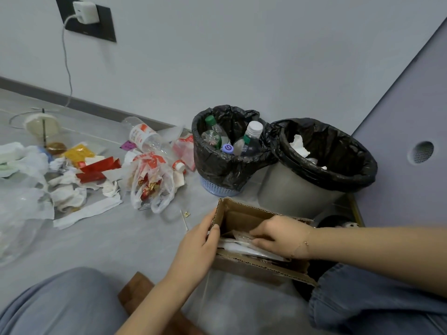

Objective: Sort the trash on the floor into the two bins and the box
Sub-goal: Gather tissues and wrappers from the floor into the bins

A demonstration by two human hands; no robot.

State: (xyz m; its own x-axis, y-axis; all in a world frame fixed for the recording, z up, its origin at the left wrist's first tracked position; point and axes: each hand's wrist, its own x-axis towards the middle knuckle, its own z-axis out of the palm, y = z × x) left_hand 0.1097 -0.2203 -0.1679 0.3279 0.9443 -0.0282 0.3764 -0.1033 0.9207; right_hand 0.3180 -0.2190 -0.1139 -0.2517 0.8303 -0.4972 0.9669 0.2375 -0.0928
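Writing: red print on a clear bottle [142,137] and on a plastic bag [151,182], too blurred to read.
Room: grey tiled floor [125,238], pale wall, charger [84,12] in a dark socket plate.
Trash pile, left: tissues, red and yellow wrappers.
Blue bin [219,187], black liner, holds bottles; grey bin [295,189] just right holds tissue.
Cardboard box [242,213], near centre.
Left hand [197,245]: thumb curled over the box's left wall.
Right hand [280,235]: inside the box, fingers [256,232] pinching clear wrapping.
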